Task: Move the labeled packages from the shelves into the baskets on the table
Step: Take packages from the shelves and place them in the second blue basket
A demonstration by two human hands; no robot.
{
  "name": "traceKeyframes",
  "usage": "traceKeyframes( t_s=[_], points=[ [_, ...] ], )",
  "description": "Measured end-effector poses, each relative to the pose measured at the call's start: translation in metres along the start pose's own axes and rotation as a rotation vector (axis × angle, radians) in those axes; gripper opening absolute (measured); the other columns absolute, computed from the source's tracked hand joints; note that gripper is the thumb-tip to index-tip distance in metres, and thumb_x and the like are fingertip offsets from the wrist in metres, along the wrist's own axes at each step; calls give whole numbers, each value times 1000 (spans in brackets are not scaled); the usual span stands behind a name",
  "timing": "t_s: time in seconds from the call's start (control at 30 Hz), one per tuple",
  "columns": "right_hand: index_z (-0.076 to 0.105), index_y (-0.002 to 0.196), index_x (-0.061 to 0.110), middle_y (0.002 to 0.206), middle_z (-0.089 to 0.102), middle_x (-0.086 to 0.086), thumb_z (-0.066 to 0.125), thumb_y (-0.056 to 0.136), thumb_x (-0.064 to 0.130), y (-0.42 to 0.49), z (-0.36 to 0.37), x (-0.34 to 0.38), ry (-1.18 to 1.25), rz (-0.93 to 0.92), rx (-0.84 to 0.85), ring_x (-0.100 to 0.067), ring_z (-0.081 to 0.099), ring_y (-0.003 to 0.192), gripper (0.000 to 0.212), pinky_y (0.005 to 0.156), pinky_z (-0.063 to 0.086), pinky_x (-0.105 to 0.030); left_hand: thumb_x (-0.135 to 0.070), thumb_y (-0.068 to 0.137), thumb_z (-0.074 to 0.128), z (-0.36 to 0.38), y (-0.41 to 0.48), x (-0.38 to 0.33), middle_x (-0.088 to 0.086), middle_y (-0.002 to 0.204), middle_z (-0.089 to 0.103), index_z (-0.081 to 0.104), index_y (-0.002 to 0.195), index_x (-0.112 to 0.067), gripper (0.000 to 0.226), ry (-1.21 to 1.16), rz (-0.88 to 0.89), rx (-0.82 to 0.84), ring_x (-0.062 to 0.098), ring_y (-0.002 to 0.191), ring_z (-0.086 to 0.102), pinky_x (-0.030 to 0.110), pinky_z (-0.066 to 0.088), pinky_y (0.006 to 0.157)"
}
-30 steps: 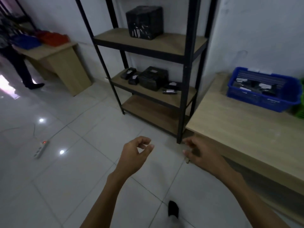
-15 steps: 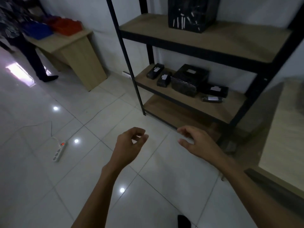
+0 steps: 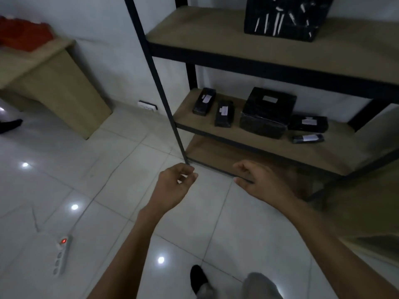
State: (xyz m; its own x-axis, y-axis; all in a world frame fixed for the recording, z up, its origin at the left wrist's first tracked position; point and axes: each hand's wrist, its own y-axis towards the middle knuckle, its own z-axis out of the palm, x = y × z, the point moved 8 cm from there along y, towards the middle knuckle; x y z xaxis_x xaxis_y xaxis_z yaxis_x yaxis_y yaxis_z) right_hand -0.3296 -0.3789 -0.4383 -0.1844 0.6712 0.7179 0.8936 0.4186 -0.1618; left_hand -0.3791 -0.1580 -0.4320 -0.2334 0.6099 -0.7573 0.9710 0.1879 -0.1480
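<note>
A black metal shelf unit (image 3: 159,83) with wooden boards stands ahead. Its middle board carries several black wrapped packages with white labels: a slim one (image 3: 204,101) at the left, another (image 3: 224,113) beside it, a big box (image 3: 267,112), a flat one (image 3: 308,123) and a small dark one (image 3: 308,138) at the right. A large black package (image 3: 285,15) sits on the upper board. My left hand (image 3: 173,186) and right hand (image 3: 258,181) hover empty, fingers loosely curled, below the shelf front. No basket for these packages is in view.
A wooden table (image 3: 49,83) with a red basket (image 3: 23,37) stands at the left wall. A white power strip (image 3: 61,254) and its cable lie on the tiled floor. Another person's shoe (image 3: 10,125) shows at the left edge. My own shoe (image 3: 197,277) is below.
The view has swung left and closer to the shelf, so the right-hand table with the blue basket has left the frame. Both hands stay empty and have risen toward the shelf.
</note>
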Motion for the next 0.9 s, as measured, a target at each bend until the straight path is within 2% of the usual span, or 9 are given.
traceKeyframes(
  t_s=[0.1,0.23,0.4,0.5,0.57,0.6,0.67,0.77,0.9],
  points=[
    [56,121,17,111,52,12,63,89,26,35,10,7,31,62,-21,0,46,101,34,66,30,8,-33,89,65,-13,44,14,-7,97,68,68,106,-17,24,-28,13,47,-5,79,59,2,42,63],
    [57,120,18,118,59,8,65,87,28,101,26,8,49,111,-64,1,49,104,35,76,32,-4,-32,88,66,-22,113,32,-11,92,67,68,102,-18,19,-23,18,113,-5,76,58,2,42,63],
    [56,119,21,122,59,5,64,87,32,185,51,-3,44,157,-41,-6,53,108,35,84,42,-19,-27,89,66,-17,188,60,-20,86,64,66,95,-21,9,-6,35,178,-3,78,59,3,43,63],
    [55,120,24,125,57,6,63,87,34,237,73,-15,29,215,4,-12,53,114,35,89,46,-26,-27,87,68,-3,241,86,-10,94,68,69,99,-15,17,14,47,241,5,86,62,9,48,72],
    [55,118,22,123,58,5,64,86,32,270,84,-24,43,253,5,-13,53,113,35,92,46,-29,-22,86,69,4,278,104,-5,96,69,69,100,-12,17,33,34,259,8,84,61,7,46,72],
    [56,118,21,122,58,4,65,86,31,288,88,-28,46,262,-7,-12,53,111,35,91,46,-30,-19,86,68,9,298,112,-2,95,69,69,100,-9,17,49,40,266,10,84,61,7,45,71],
    [56,119,19,122,58,3,66,86,30,324,99,-38,44,254,-36,-9,53,108,36,88,45,-26,-16,87,66,23,337,126,4,98,69,68,101,-3,19,103,95,285,18,88,62,15,46,73],
    [55,120,21,120,59,4,66,85,36,387,115,-63,7,245,-137,-12,55,108,40,85,45,-27,-24,85,68,51,399,152,3,114,65,63,116,-6,36,172,241,273,20,104,60,22,47,82],
    [50,119,26,115,61,-1,59,79,58,463,132,-112,1,303,-387,-22,59,104,52,89,49,-44,-58,76,52,92,477,193,16,131,55,50,132,-4,78,323,367,118,33,120,51,44,47,96]
  ],
)
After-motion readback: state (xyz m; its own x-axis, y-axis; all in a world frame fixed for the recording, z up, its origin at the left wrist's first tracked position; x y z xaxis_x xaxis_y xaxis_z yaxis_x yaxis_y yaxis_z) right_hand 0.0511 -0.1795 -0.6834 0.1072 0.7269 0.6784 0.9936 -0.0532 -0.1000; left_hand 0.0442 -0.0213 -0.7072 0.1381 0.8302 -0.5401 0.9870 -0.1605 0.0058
